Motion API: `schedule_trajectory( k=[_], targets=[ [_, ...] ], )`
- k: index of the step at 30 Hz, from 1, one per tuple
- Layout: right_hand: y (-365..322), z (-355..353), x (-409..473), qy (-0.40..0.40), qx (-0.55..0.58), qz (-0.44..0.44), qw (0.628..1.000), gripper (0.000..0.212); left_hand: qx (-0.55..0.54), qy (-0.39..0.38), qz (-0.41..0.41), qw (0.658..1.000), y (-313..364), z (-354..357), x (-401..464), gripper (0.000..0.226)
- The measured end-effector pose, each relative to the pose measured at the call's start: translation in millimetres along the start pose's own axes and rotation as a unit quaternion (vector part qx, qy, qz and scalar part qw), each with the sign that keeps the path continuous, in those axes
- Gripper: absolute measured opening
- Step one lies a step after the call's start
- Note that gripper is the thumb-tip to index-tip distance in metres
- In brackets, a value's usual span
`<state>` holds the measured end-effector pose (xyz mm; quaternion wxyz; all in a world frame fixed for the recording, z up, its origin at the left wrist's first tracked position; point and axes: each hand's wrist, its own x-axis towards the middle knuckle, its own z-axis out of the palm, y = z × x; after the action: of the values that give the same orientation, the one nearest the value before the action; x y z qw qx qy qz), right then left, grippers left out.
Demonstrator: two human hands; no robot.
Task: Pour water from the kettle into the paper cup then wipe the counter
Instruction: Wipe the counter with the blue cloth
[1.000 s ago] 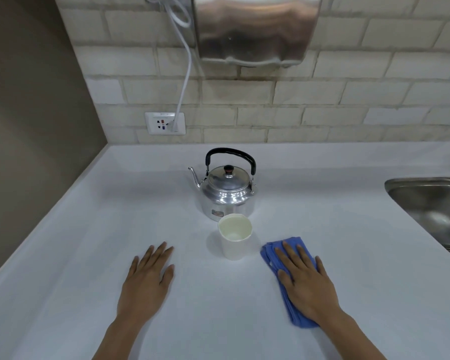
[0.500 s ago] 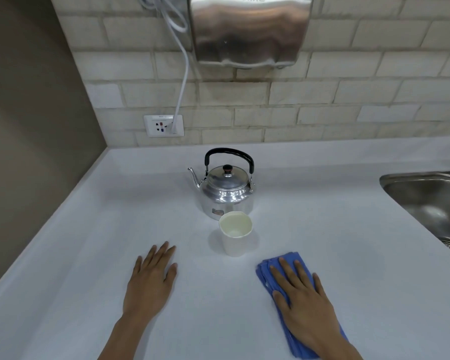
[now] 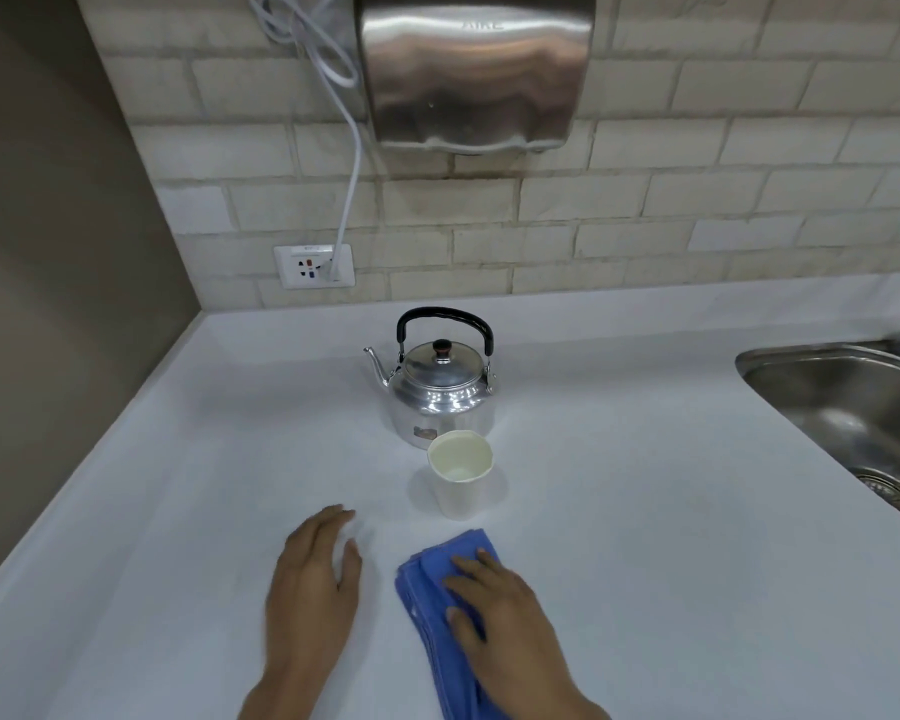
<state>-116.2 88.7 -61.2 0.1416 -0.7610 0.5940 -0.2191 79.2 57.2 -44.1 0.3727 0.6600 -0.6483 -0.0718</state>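
A shiny metal kettle (image 3: 440, 392) with a black handle stands upright on the white counter (image 3: 645, 511), spout pointing left. Just in front of it stands a white paper cup (image 3: 460, 472), open side up. A folded blue cloth (image 3: 437, 605) lies on the counter near the front edge, below the cup. My right hand (image 3: 505, 621) lies flat on the cloth, fingers pressing it down. My left hand (image 3: 313, 589) rests flat on the bare counter to the left of the cloth, fingers together, holding nothing.
A steel sink (image 3: 853, 413) is set into the counter at the right. A steel dispenser (image 3: 474, 70) hangs on the tiled wall above the kettle, with a white cable (image 3: 352, 163) plugged into a wall socket (image 3: 315, 266). A brown wall bounds the left side.
My right hand has slid the blue cloth leftward and nearer to me, away from the cup. My left hand stays flat on the counter. Kettle and cup stand unmoved.
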Motion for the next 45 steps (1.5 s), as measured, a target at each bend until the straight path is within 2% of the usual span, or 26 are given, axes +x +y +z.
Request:
schedule_trajectory(
  k=[2, 4, 7, 8, 12, 15, 17, 19, 22, 26, 30, 33, 36, 38, 45],
  targets=[
    [20, -11, -1, 0.067, 0.038, 0.026, 0.997, 0.037, -0.064, 0.001, 0.018, 0.998, 35, 10, -18, 0.035],
    [40, -22, -2, 0.11, -0.001, 0.056, 0.992, 0.024, -0.064, -0.042, 0.053, 0.996, 63, 34, -41, 0.043],
    [60, -28, -2, 0.064, -0.079, 0.113, 0.988, 0.032, 0.046, -0.202, 0.036, 0.978, 93, 71, -68, 0.058],
    [64, -27, -2, 0.054, -0.105, 0.125, 0.985, 0.036, 0.074, -0.217, 0.026, 0.973, 95, 81, -75, 0.063],
    [69, -18, -5, 0.028, -0.151, 0.119, 0.981, 0.051, 0.114, -0.139, 0.035, 0.983, 79, 88, -81, 0.067],
    [74, -15, -4, 0.055, -0.169, 0.096, 0.979, 0.075, 0.134, -0.1, 0.07, 0.983, 53, 79, -83, 0.07],
    [74, -16, -4, 0.046, -0.18, 0.101, 0.977, 0.076, 0.163, -0.08, 0.077, 0.98, 35, 72, -79, 0.07],
    [72, -18, -5, 0.037, -0.175, 0.112, 0.978, 0.071, 0.182, -0.101, 0.056, 0.977, 26, 67, -68, 0.071],
    [75, -15, -5, 0.046, -0.185, 0.106, 0.976, 0.07, 0.21, -0.192, 0.017, 0.959, 36, 59, -52, 0.073],
    [76, -13, -5, 0.06, -0.178, 0.097, 0.977, 0.072, 0.211, -0.185, 0.066, 0.957, 30, 55, -58, 0.072],
    [79, -11, -4, 0.065, -0.166, 0.105, 0.978, 0.069, 0.204, -0.136, 0.099, 0.965, -7, 37, -58, 0.073],
    [80, -11, -4, 0.06, -0.161, 0.112, 0.979, 0.069, 0.217, -0.19, 0.034, 0.957, -22, 22, -30, 0.075],
    [81, -10, -4, 0.06, -0.165, 0.111, 0.978, 0.07, 0.192, -0.183, 0.047, 0.963, -20, 23, 4, 0.103],
    [81, -9, -4, 0.061, -0.165, 0.113, 0.978, 0.07, 0.17, -0.207, 0.034, 0.963, -20, 31, 22, 0.115],
    [81, -8, -4, 0.064, -0.158, 0.112, 0.979, 0.07, 0.163, -0.256, 0.053, 0.951, -16, 42, 56, 0.119]
  ],
)
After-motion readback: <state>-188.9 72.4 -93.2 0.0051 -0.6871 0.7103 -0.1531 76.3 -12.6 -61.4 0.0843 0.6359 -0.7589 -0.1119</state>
